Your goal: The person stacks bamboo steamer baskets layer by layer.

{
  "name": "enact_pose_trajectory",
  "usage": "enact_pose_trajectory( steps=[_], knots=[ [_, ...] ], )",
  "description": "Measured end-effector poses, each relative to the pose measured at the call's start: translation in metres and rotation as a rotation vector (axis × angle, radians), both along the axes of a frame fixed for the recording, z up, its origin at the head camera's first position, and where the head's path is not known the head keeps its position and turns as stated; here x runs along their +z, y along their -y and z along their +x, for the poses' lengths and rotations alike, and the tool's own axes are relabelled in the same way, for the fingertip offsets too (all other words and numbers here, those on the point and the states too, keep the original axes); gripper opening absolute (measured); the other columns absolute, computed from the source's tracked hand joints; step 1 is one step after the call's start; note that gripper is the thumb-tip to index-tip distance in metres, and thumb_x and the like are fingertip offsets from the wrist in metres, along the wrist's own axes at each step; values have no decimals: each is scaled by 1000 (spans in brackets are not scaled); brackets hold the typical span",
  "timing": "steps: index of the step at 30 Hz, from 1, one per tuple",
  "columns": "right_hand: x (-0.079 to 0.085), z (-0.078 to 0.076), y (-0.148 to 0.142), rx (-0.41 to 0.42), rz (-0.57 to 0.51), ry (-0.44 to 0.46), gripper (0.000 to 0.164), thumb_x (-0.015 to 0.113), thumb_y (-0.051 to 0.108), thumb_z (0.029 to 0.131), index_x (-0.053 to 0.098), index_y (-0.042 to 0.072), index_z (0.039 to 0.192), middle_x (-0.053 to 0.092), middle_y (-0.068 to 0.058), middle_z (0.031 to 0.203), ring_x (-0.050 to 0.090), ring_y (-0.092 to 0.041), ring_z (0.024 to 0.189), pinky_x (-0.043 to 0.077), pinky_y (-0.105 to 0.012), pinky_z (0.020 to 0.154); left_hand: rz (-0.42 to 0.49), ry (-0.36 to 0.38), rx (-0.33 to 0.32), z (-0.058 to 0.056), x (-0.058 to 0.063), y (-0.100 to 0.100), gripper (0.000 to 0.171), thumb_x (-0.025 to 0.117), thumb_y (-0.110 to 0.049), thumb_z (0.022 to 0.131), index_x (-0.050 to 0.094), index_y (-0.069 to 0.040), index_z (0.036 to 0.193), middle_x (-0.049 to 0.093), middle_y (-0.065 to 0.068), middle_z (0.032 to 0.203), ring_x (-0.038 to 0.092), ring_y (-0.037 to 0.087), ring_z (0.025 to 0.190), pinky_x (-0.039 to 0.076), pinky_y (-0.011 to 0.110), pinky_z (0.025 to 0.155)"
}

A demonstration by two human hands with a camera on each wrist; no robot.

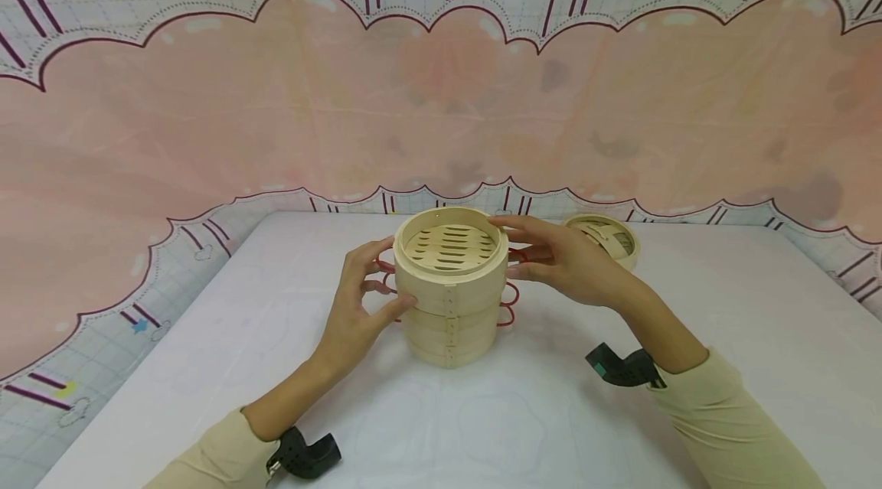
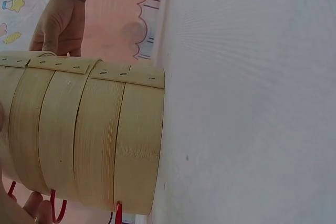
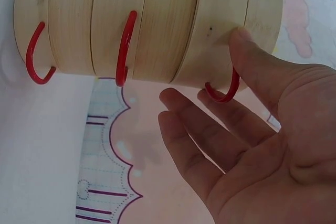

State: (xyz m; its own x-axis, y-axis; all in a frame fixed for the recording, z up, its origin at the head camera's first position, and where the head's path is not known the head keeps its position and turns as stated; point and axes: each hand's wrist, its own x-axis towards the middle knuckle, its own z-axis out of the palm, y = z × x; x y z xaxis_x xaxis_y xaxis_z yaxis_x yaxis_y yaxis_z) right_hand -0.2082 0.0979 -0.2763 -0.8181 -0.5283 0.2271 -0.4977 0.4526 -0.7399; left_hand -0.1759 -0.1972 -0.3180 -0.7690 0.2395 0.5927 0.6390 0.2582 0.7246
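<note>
A round bamboo steamer (image 1: pixel 451 294) stands upright on the table, its stacked tiers fitted with red loop handles (image 3: pixel 125 51). The slatted floor of its top tier (image 1: pixel 451 248) faces up, with nothing on it. My left hand (image 1: pixel 361 294) grips the upper left side, thumb across the front, fingers round the back by the red loops. From the right, my right hand (image 1: pixel 568 255) holds the top tier, one finger reaching the rim. In the right wrist view its thumb (image 3: pixel 257 66) presses the wall, while the lower fingers spread loosely beside a handle.
Behind my right hand, a round bamboo lid (image 1: pixel 616 240) lies at the table's back right. A white cloth covers the table (image 1: pixel 207 336). A pink and white patterned curtain (image 1: pixel 413 106) hangs along the back and left. Each wrist carries a black camera mount (image 1: pixel 310 454).
</note>
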Motion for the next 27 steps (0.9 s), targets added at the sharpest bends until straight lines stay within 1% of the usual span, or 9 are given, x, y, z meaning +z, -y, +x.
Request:
enact_pose_trajectory(
  steps=[6,12,21,27],
  knots=[
    [0,1,-1,-13,28,-20,65,70,14,87,43,29,144,51,-3,138,60,-22,112,52,-35,86,5,-7,-5,1,1,0,70,73,8,78,38,1,139,36,20,134,47,30,105,48,22,73],
    [-1,0,0,-5,23,-30,66,71,14,86,43,27,144,48,0,140,58,-23,115,52,-36,86,0,-13,-9,1,0,1,71,73,8,78,38,1,139,36,20,133,47,30,104,50,23,70],
    [-2,-1,0,2,14,-35,65,71,12,87,43,27,144,49,-1,140,58,-24,114,52,-35,85,-10,-35,-15,-2,0,2,71,74,8,77,38,1,138,37,19,133,49,24,103,51,24,69],
    [-1,-3,-1,16,8,-16,64,70,12,88,43,27,144,48,-2,141,59,-24,113,52,-35,85,-12,-22,-17,-2,1,1,72,74,8,77,38,0,139,35,19,134,48,27,104,50,24,71]
  ],
)
